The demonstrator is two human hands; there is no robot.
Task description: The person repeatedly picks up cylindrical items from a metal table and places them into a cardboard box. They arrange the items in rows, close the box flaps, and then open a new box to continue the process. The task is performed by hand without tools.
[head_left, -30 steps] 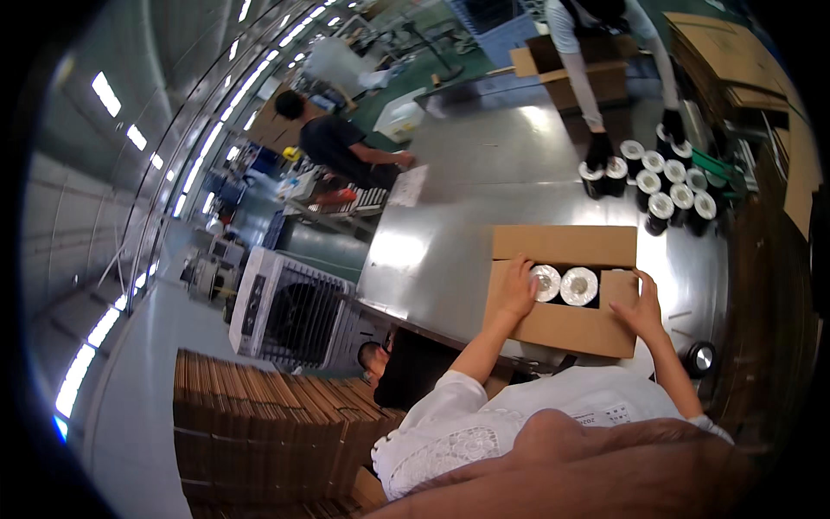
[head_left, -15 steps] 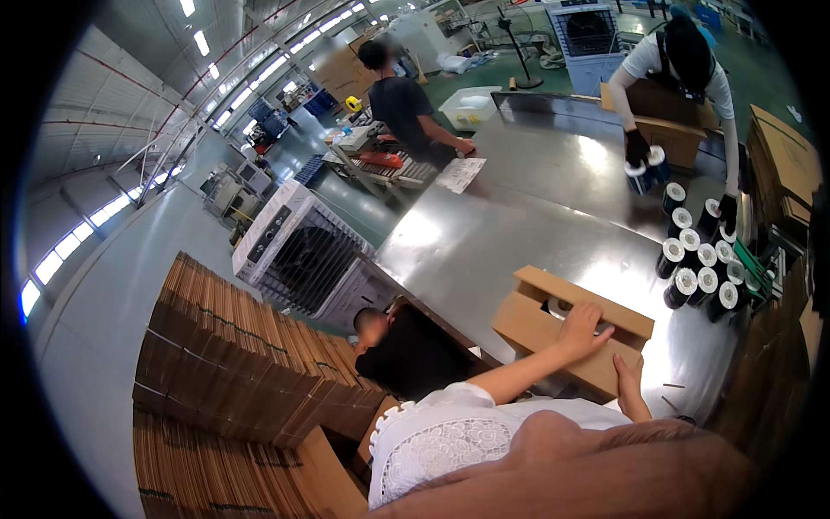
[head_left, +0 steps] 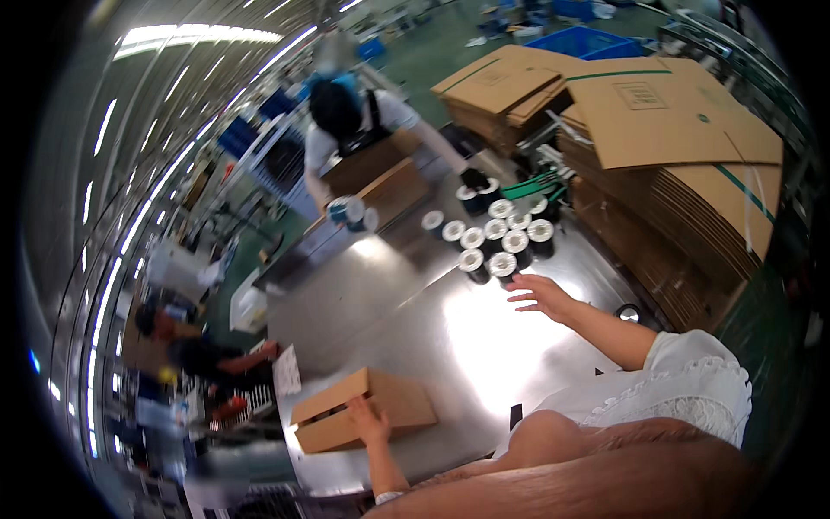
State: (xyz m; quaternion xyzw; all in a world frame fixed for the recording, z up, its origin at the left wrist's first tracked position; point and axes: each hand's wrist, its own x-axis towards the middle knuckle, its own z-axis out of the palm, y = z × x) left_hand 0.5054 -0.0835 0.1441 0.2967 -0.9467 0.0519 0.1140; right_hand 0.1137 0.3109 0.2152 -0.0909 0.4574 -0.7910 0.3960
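Observation:
A brown cardboard box (head_left: 406, 405) lies on the metal table at the lower left, its top flaps folded over with a dark gap between them. My left hand (head_left: 370, 422) rests on those flaps, fingers laid along the cardboard. Out to the right, my right hand (head_left: 543, 297) is stretched over the table with its fingers spread and nothing in it. Just beyond its fingertips stands the nearest black spool with a white top (head_left: 503, 266); whether they touch is hard to tell. Several similar spools (head_left: 495, 229) stand upright in a cluster behind it.
Across the table (head_left: 346, 303), a co-worker (head_left: 346, 121) in dark gloves holds spools beside an opened carton (head_left: 393, 186) and reaches to the cluster. Flattened cardboard (head_left: 674, 112) is stacked high at the right. A paper sheet (head_left: 286, 370) lies at the table's left edge.
The view has swung to the right. My right hand has left the box and moved out toward the spools, while my left hand stays on the box. The box's flaps lie flatter.

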